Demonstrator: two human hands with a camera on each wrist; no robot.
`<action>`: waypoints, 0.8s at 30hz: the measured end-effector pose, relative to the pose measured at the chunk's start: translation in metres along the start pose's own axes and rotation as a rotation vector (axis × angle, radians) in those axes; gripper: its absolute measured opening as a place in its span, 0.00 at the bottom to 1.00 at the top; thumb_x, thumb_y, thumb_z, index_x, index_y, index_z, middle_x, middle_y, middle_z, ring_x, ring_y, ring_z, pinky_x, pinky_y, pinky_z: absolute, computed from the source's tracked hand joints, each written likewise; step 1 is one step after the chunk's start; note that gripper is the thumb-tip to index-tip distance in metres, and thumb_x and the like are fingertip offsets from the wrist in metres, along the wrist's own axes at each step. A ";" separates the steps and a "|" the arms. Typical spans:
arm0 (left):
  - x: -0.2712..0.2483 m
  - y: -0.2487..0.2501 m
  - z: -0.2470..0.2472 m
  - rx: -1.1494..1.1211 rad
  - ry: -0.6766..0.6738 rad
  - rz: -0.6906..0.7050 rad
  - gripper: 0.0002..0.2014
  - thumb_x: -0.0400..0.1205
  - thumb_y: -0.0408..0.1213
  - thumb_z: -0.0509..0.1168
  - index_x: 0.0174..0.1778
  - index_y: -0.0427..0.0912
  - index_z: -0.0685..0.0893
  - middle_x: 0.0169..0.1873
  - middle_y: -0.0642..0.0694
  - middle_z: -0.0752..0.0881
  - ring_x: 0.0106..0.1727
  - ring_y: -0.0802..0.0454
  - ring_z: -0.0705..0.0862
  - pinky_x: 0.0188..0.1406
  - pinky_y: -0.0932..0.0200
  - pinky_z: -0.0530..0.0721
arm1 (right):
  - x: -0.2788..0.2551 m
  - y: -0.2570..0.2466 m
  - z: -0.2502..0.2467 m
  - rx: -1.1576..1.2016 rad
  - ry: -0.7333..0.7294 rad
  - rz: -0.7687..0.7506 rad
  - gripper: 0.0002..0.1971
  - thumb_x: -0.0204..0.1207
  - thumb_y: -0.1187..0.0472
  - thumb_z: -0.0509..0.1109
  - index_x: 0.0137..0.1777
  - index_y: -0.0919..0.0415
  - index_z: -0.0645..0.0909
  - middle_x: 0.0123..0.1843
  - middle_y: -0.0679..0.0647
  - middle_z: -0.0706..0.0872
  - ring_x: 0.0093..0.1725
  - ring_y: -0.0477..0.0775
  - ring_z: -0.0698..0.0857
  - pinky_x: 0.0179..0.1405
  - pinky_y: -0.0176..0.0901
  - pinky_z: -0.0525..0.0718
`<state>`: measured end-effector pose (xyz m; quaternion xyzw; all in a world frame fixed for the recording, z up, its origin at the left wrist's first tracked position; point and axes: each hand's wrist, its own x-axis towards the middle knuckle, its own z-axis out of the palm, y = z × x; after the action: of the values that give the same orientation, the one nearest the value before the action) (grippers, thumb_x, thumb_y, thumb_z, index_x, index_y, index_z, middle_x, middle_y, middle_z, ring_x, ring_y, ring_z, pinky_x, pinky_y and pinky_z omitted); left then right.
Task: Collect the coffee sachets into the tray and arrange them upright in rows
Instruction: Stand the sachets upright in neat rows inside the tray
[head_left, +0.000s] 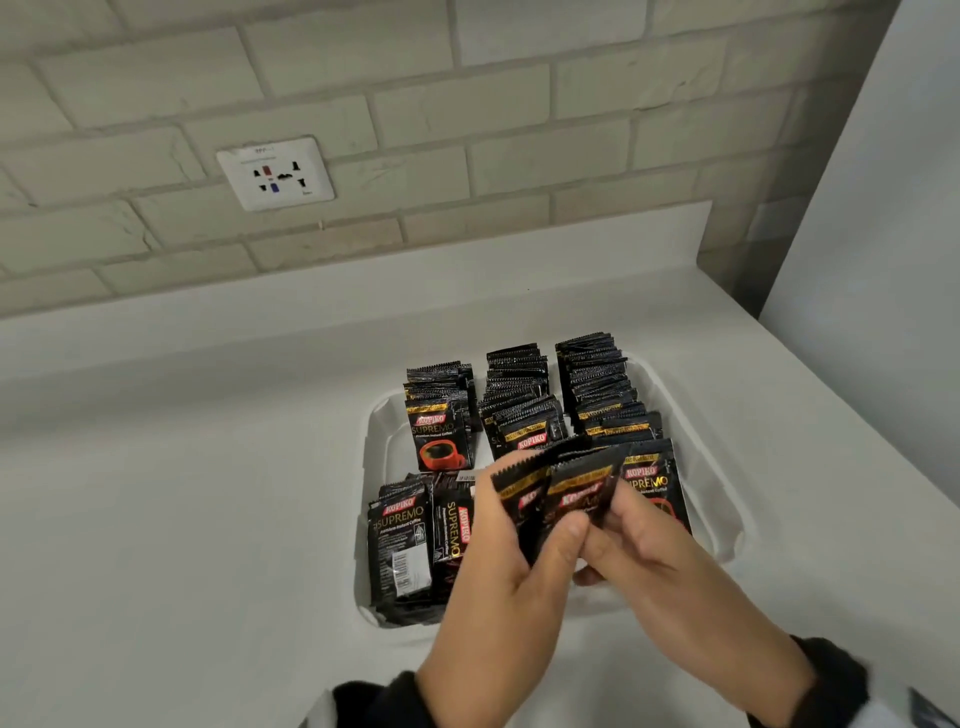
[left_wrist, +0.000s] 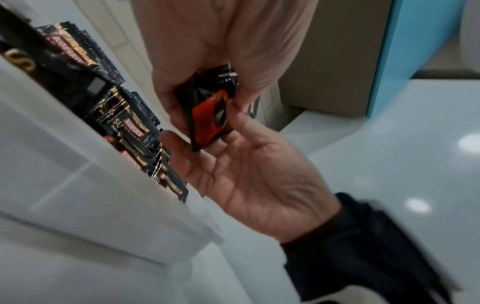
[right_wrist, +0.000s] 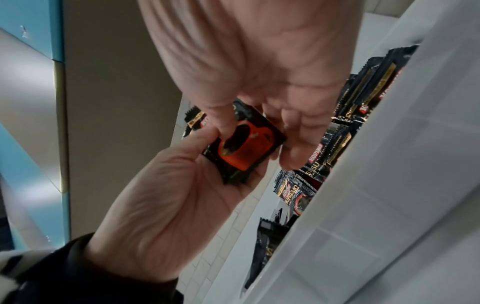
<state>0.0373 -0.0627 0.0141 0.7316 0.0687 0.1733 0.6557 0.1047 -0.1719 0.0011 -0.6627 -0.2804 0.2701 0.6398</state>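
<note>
A white tray (head_left: 724, 512) sits on the white counter and holds several black Kopiko coffee sachets. Three upright rows (head_left: 519, 400) fill its back half. Another upright bunch (head_left: 402, 545) stands at the front left, with one sachet (head_left: 454, 525) turned sideways beside it. Above the tray's front middle, my left hand (head_left: 550, 535) and right hand (head_left: 618, 525) both pinch a small fanned bunch of sachets (head_left: 561, 493). In the right wrist view the right hand (right_wrist: 259, 139) presses its thumb on the red cup print of the held bunch (right_wrist: 244, 148), near the tray wall (right_wrist: 389, 185).
Bare white counter (head_left: 182, 519) lies left of the tray and in front of it. A wall socket (head_left: 275, 174) sits in the tiled wall behind. At the right a white panel (head_left: 883, 208) rises beside the counter's edge.
</note>
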 end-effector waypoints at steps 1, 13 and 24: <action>0.002 0.000 0.000 0.022 0.003 0.022 0.18 0.77 0.39 0.62 0.61 0.57 0.68 0.51 0.69 0.83 0.55 0.67 0.83 0.57 0.63 0.82 | 0.000 -0.001 0.001 -0.032 -0.022 -0.007 0.16 0.74 0.46 0.61 0.61 0.47 0.75 0.54 0.39 0.87 0.56 0.37 0.84 0.53 0.34 0.81; 0.007 -0.006 -0.011 0.113 -0.087 -0.044 0.14 0.84 0.37 0.59 0.63 0.56 0.68 0.54 0.63 0.83 0.57 0.69 0.82 0.53 0.72 0.80 | 0.010 -0.016 0.002 0.040 -0.133 -0.019 0.38 0.69 0.42 0.66 0.75 0.34 0.49 0.79 0.27 0.54 0.74 0.20 0.53 0.69 0.17 0.58; 0.021 0.008 -0.039 0.458 -0.238 0.173 0.07 0.84 0.40 0.57 0.53 0.57 0.67 0.39 0.57 0.78 0.40 0.63 0.81 0.38 0.69 0.79 | 0.037 -0.063 -0.012 -0.965 -0.203 -0.496 0.26 0.72 0.58 0.65 0.71 0.45 0.70 0.65 0.41 0.76 0.64 0.39 0.75 0.63 0.36 0.75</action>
<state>0.0428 -0.0204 0.0289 0.8793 -0.0342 0.1214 0.4592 0.1374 -0.1525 0.0642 -0.7654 -0.5804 0.0146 0.2774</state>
